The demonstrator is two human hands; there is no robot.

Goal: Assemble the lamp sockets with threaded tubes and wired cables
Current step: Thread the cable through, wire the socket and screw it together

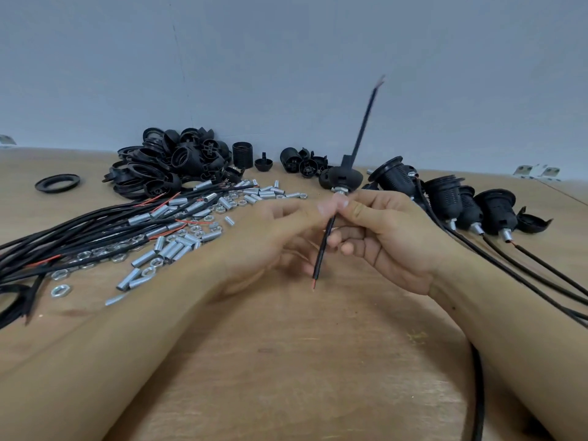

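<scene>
A black socket cap [345,179] with a silver threaded tube and nut [339,191] under it is held above the wooden table [286,361]. A black cable [324,246] runs through it, its red-tipped end hanging down and its other end sticking up, blurred. My left hand [280,230] pinches the tube and cable just below the cap. My right hand [381,230] pinches the same spot from the right, its fingers curled behind the cable.
A bundle of black cables [95,230] lies at left over scattered silver tubes [165,249] and nuts [60,290]. Black socket parts [171,163] are piled at the back. Several assembled sockets [445,195] with cables lie at right. A loose ring [57,183] sits far left.
</scene>
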